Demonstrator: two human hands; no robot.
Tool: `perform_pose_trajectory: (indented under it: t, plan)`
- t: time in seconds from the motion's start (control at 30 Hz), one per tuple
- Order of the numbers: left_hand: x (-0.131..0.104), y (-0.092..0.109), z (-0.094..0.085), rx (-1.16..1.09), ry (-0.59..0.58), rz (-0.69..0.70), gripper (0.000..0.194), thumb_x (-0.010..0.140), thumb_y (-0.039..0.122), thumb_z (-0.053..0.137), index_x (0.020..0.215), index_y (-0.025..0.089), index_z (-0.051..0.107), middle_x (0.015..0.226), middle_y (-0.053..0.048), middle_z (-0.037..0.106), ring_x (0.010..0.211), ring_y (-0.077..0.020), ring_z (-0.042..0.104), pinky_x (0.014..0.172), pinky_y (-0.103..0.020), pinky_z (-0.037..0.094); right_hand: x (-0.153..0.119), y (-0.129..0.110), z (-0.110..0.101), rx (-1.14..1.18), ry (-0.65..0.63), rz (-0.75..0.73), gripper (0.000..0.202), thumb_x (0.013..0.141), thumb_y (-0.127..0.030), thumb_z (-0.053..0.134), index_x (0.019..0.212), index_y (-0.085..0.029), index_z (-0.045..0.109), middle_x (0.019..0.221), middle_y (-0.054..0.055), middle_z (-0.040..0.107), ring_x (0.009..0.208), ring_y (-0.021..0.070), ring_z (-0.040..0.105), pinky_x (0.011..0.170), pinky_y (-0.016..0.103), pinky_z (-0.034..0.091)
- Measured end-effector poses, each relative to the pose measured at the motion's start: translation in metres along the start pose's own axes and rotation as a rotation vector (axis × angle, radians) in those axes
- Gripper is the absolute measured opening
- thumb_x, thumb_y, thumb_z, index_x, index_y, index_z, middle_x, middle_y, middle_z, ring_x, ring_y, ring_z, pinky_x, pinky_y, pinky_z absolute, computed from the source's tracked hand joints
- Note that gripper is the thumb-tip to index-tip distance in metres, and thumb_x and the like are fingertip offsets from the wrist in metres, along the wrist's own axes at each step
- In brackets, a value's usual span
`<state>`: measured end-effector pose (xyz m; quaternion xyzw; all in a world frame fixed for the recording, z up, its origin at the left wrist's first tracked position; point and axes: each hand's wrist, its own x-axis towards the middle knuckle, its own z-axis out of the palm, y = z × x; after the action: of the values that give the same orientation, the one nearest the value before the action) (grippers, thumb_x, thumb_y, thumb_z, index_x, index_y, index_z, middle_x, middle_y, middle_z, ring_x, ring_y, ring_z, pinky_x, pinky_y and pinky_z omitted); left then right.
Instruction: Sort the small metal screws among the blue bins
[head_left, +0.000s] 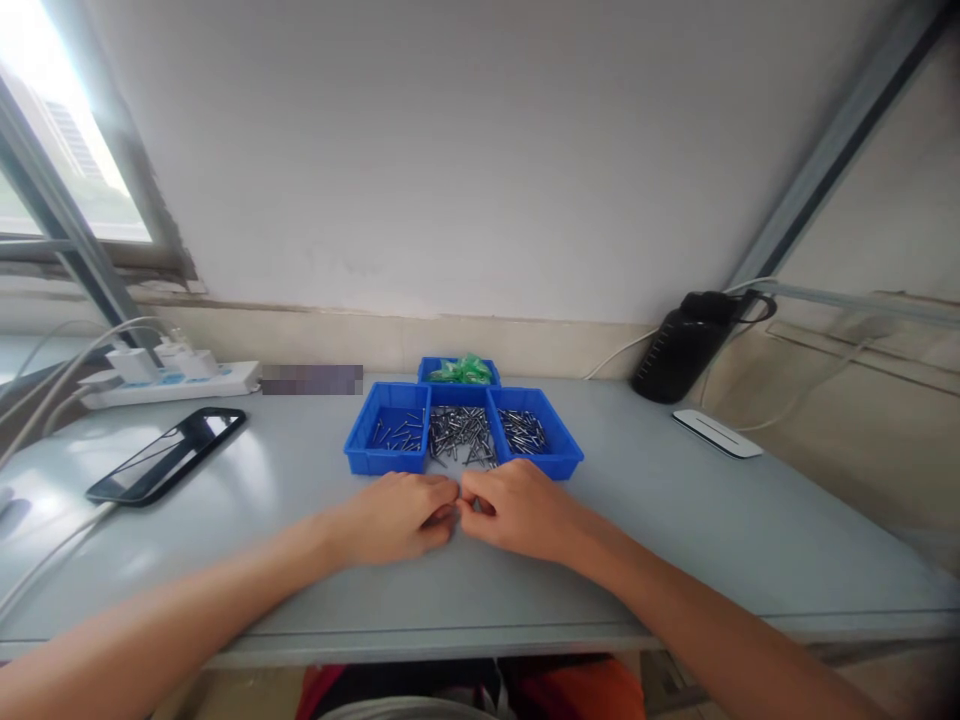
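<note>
My left hand (409, 518) and my right hand (521, 508) meet over the table just in front of the blue bins. Both are closed, thumbs and fingers pinched toward each other; whatever sits between the fingertips is too small to make out. Behind them lies a heap of thin metal screw-like pieces (461, 430), between two blue bins. A few such pieces are scattered in the left blue bin (384, 463). The right blue bin (561, 466) holds a denser pile, its front edge close behind my right hand. At the back, another blue bin (424, 367) contains green plastic packaging (469, 370).
On the left are a phone (169, 455) with a cable and a white power strip (225, 380) with plugs. A black bottle (682, 345) and a flat white device (716, 433) stand on the right. The grey table (300, 610) meets the wall behind the bins.
</note>
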<state>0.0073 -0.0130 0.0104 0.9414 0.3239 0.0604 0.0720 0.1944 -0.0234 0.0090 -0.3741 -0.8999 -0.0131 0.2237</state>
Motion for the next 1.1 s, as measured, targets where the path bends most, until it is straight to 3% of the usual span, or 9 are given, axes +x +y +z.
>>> perform_pose_trajectory:
  t: [0.27,0.57,0.87,1.1]
  plan:
    - [0.000,-0.001,0.001,-0.021,0.000,-0.006,0.005,0.080,0.022,0.043,0.079,0.019,0.047,0.080,0.001,0.059,0.068,-0.0134,0.056,0.055,-0.023,0.033,0.000,0.001,0.002,-0.018,-0.020,-0.018,0.008,0.073,-0.019,0.050,0.065,-0.019,0.051,0.053,-0.004,0.054,0.048,0.0085,0.043,0.050,0.022,0.022]
    - [0.000,0.000,0.000,-0.004,-0.033,-0.003,0.006,0.078,0.020,0.045,0.076,0.019,0.050,0.077,0.001,0.061,0.068,-0.0141,0.057,0.055,-0.023,0.033,0.000,0.002,-0.002,-0.011,-0.006,-0.068,0.013,0.074,-0.017,0.048,0.061,-0.018,0.046,0.049,-0.006,0.046,0.046,0.0074,0.036,0.049,0.022,0.019]
    - [0.000,-0.003,0.001,-0.005,-0.022,-0.022,0.012,0.082,0.019,0.041,0.074,0.019,0.050,0.075,0.000,0.061,0.068,-0.0143,0.057,0.056,-0.023,0.035,0.000,0.003,-0.010,0.087,-0.142,-0.046,0.015,0.086,-0.028,0.046,0.076,-0.019,0.053,0.058,-0.003,0.055,0.054,0.0093,0.049,0.053,0.020,0.026]
    - [0.000,-0.001,-0.001,0.029,-0.001,-0.030,0.012,0.081,0.019,0.042,0.071,0.019,0.047,0.072,0.000,0.060,0.064,-0.0140,0.056,0.053,-0.024,0.032,0.001,0.004,-0.017,0.096,-0.196,-0.012,0.016,0.086,-0.030,0.046,0.080,-0.019,0.056,0.060,-0.003,0.058,0.057,0.0106,0.053,0.054,0.021,0.029]
